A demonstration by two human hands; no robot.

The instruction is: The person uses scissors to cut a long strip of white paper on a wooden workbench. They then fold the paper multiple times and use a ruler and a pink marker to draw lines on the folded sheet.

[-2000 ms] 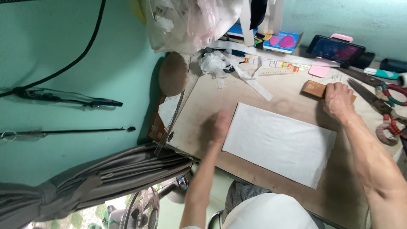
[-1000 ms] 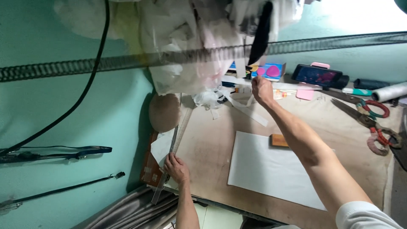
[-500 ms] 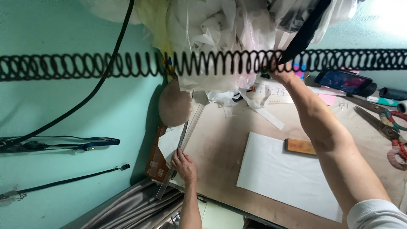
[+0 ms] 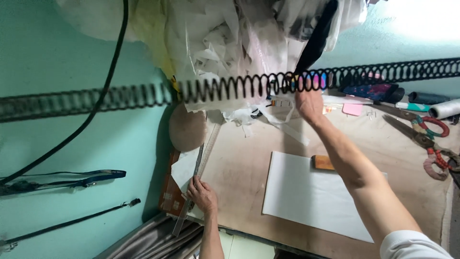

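My left hand (image 4: 202,194) grips the lower part of a long metal ruler (image 4: 198,162) that lies along the left edge of the brown worktable (image 4: 239,163). My right hand (image 4: 309,103) is stretched to the back of the table, its fingers up behind a black coiled cord (image 4: 225,89); whether it holds anything is hidden. A white rectangular sheet (image 4: 311,196) lies flat under my right forearm, with a small wooden block (image 4: 322,163) at its far edge.
Two pairs of scissors (image 4: 424,134) lie at the right, with a thread spool (image 4: 445,109) and a phone on a pink stand (image 4: 371,91) behind them. White scraps in plastic (image 4: 230,38) hang above. A round brown pad (image 4: 187,128) leans on the green wall.
My left hand went from beside the sheet to the ruler at the table's left edge. My right hand left the wooden block and reached to the back. The view tilted slightly.
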